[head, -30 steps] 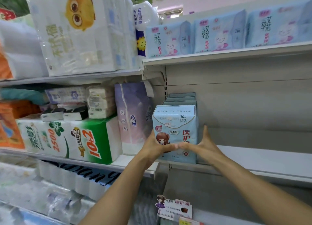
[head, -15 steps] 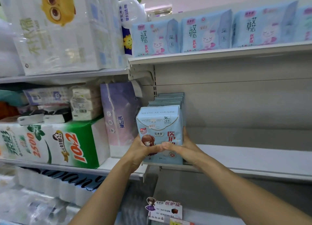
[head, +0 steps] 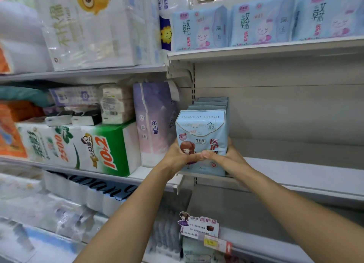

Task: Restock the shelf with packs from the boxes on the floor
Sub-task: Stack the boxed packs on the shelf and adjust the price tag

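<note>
Shelf bears blue pack, clasped between left hand and right hand.

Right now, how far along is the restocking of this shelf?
Early. A short row of packs already stands at the shelf's left end. Both hands, left and right, hold the front pack there. The shelf to its right is bare.

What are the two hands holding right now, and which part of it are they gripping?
Both the left hand and right hand grip the light blue plastic pack with the cartoon girl around its lower part, one on each side.
</note>
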